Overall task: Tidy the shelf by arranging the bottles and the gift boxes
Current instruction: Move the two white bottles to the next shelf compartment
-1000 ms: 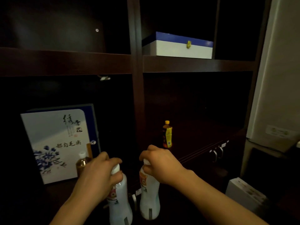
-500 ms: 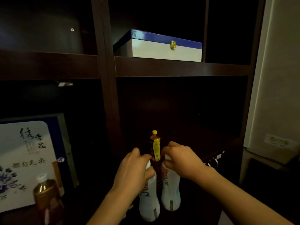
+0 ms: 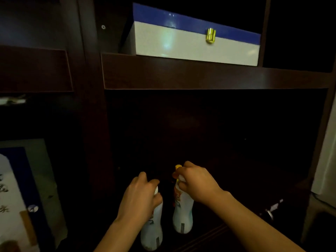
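Note:
Two white plastic bottles stand upright in the dark lower right compartment of a brown shelf. My left hand (image 3: 141,196) grips the neck of the nearer white bottle (image 3: 152,231). My right hand (image 3: 195,182) grips the top of the other white bottle (image 3: 182,213), just to its right. Behind my right hand only the yellow cap of a dark tea bottle (image 3: 178,167) shows. A white gift box with a blue lid and gold clasp (image 3: 196,44) lies on the shelf board above. A blue and white gift box with calligraphy (image 3: 20,193) stands in the lower left compartment.
A vertical shelf divider (image 3: 92,135) separates the two lower compartments. A brown bottle cap (image 3: 9,246) shows at the bottom left corner. Cabinet door handles (image 3: 271,210) sit at the lower right, beside a pale wall (image 3: 325,160).
Both hands have carried the two white bottles from the left of the divider rightwards and deeper into the right compartment. The view has moved right and closer to the shelf.

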